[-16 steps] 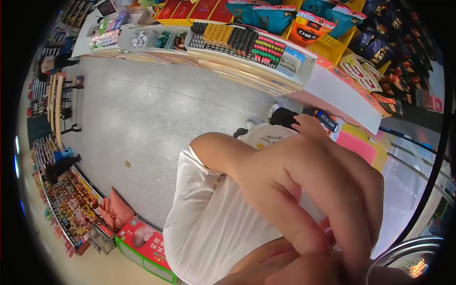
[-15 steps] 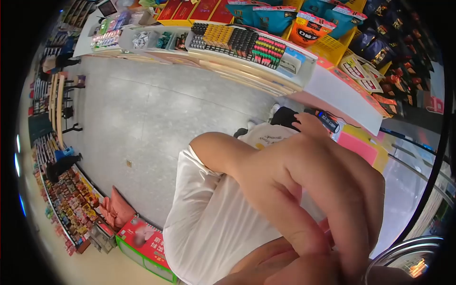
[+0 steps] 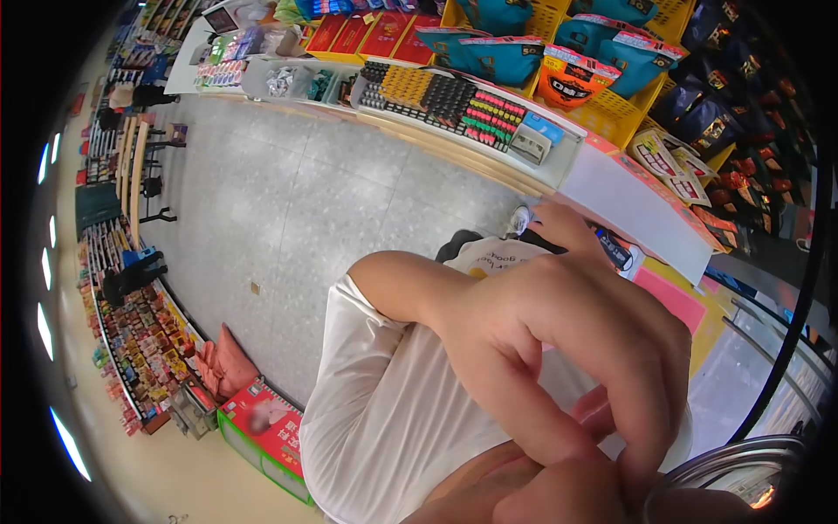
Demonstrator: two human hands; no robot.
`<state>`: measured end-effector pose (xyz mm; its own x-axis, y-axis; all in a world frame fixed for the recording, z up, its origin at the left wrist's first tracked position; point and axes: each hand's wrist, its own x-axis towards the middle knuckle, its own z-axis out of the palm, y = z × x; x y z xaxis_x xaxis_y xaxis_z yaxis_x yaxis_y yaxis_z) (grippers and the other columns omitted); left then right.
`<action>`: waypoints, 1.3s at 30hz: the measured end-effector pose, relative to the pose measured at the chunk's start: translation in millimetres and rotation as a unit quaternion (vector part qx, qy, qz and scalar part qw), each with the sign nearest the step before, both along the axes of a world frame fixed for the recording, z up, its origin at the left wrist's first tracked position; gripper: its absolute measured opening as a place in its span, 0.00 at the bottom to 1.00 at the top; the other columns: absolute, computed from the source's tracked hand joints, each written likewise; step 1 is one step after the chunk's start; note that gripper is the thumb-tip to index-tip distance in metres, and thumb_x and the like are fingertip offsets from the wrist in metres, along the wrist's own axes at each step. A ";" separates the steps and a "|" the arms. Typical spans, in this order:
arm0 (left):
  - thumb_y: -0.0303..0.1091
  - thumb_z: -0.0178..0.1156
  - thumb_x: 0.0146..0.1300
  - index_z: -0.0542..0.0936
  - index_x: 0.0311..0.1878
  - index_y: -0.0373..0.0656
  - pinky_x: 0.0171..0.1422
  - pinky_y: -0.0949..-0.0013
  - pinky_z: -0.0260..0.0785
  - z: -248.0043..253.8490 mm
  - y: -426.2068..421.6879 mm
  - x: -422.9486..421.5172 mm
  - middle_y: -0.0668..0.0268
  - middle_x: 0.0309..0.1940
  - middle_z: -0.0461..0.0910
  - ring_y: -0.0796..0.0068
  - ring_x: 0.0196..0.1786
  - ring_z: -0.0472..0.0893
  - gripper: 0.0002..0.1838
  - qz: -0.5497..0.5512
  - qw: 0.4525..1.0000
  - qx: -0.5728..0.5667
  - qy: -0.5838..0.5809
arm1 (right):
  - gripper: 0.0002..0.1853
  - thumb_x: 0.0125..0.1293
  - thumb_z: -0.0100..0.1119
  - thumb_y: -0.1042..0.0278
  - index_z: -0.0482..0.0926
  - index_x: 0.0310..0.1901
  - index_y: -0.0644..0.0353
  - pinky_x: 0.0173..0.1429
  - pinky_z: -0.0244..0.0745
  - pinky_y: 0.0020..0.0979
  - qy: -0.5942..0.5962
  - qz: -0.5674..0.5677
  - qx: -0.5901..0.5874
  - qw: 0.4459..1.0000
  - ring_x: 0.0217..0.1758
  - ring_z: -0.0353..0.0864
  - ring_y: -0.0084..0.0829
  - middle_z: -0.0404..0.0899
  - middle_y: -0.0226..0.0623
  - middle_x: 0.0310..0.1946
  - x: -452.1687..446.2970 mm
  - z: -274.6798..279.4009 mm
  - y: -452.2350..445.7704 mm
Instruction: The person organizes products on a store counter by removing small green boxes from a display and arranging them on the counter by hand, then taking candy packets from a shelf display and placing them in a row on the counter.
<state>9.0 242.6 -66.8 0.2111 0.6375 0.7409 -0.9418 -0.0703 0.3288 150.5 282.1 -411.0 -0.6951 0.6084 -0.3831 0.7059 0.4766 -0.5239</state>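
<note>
My left hand (image 3: 576, 341) fills the lower right, very close to the camera. Its fingers curl downward and come together near the bottom edge, where blurred skin hides whatever they grip. The left arm leaves a white shirt (image 3: 393, 419) with a loose sleeve and bends sharply at the elbow. Beyond the knuckles, part of a smaller hand, apparently my right hand (image 3: 559, 229), shows its fingers stretched out, with nothing visible in them. It is nearest a dark blue-and-black device (image 3: 614, 251) on the counter side. A curved shiny rim (image 3: 742, 463) lies beside the left fingertips.
A long counter (image 3: 611, 196) curves along the top with rows of small coloured items (image 3: 436, 100). Yellow baskets (image 3: 624, 122) hold teal and orange bags. Grey floor (image 3: 262, 183) lies left of my body. A red-and-green box (image 3: 271, 428) and snack shelves (image 3: 144, 341) stand lower left.
The view has shifted, so the shop surroundings sit slightly farther right and lower. My left hand stays curled, its knuckles a little farther left. The fingers of the smaller hand have moved slightly left.
</note>
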 end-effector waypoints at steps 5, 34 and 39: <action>0.29 0.70 0.63 0.86 0.45 0.36 0.30 0.81 0.71 -6.7 13.8 8.4 0.60 0.42 0.83 0.82 0.30 0.80 0.09 -0.008 1.000 -0.014 0.018 | 0.19 0.66 0.63 0.51 0.82 0.47 0.60 0.55 0.78 0.50 -0.012 0.025 -0.048 0.998 0.52 0.83 0.52 0.82 0.49 0.47 9.1 0.9 4.6; 0.27 0.68 0.65 0.87 0.45 0.38 0.32 0.79 0.71 7.4 -22.3 -193.1 0.63 0.43 0.83 0.80 0.32 0.78 0.07 0.023 0.998 0.034 0.042 | 0.21 0.66 0.61 0.50 0.84 0.44 0.63 0.56 0.76 0.49 0.011 0.094 -0.058 0.994 0.52 0.81 0.54 0.83 0.53 0.45 -170.0 48.2 -19.1; 0.30 0.66 0.68 0.87 0.44 0.38 0.31 0.79 0.70 4.8 -35.6 -251.4 0.63 0.43 0.82 0.80 0.30 0.78 0.07 0.096 0.990 0.100 -0.018 | 0.20 0.67 0.60 0.51 0.84 0.46 0.62 0.56 0.77 0.49 0.025 0.112 -0.064 0.991 0.52 0.82 0.53 0.83 0.50 0.45 -236.8 43.0 -33.6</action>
<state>-242.4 207.1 -62.0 0.0714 0.5024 0.8617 -0.9154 -0.3101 0.2566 -86.3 248.4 -368.0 -0.8278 0.3845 -0.4085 0.5608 0.5461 -0.6223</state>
